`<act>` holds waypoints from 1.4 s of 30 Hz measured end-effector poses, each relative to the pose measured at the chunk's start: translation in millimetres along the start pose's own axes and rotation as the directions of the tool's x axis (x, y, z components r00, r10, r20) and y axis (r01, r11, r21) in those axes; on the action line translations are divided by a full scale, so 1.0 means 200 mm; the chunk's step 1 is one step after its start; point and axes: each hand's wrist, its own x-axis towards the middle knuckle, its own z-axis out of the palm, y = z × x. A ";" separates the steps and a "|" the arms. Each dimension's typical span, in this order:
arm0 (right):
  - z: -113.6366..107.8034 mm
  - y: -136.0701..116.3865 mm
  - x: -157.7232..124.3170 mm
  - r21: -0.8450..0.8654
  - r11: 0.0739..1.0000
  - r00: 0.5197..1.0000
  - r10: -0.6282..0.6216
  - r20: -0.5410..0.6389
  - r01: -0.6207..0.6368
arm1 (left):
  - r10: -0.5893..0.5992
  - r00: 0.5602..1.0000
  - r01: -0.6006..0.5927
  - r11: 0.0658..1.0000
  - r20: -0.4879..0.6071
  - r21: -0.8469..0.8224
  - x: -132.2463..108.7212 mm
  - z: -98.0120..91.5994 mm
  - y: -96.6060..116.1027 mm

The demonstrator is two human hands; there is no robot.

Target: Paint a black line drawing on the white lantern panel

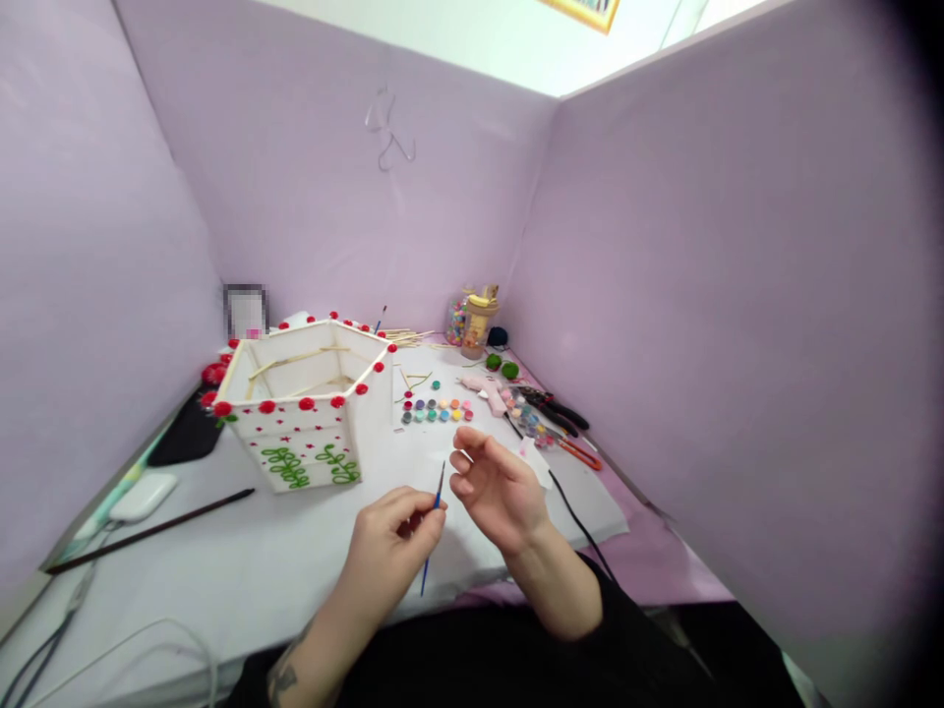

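Panels (pixel 708 295) in pale lilac are set round the workplace on three sides. Between them a white-covered table (pixel 251 565) is spread with craft supplies. A many-sided, open-topped white container (pixel 314 438) is stood upright at the left; its rim is dotted with red balls (pixel 307 404), and its front is marked with green curls and small red shapes. The two hands are held apart over the near side: the right hand (pixel 501 489) is raised with palm turned up, fingers loosely curled and nothing gripped, while the left hand (pixel 390 541) is closed in a pinch. Farther back, a jar (pixel 478 329), a pink glue gun (pixel 488 394) and black-handled pliers (pixel 564 413) are laid out. By the left fingers and thumb a slim blue brush (pixel 439 494) is clamped, tip upward, just beside the right fingers and touching no work surface. Brush handling is judged to be the step in hand; a steady pinch and a clear path past the right hand would be called for next. Beyond, small paint pots (pixel 432 417) are lined up in rows. No brand or lettering can be read.
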 end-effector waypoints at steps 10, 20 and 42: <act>-0.10 0.12 -0.12 -0.641 0.553 0.831 -0.484 0.273 0.533 | -0.483 0.856 0.479 0.613 0.181 -0.629 0.08 0.06 -0.01; -0.46 -0.10 -0.08 -0.919 0.065 0.670 -0.705 0.234 0.390 | -0.308 0.945 0.326 0.875 0.107 -0.357 -0.12 -0.01 -0.15; 0.00 -0.15 0.55 -0.583 0.104 0.580 -0.335 0.743 0.806 | 0.060 0.655 0.173 0.959 -0.753 0.226 0.08 -0.61 -0.36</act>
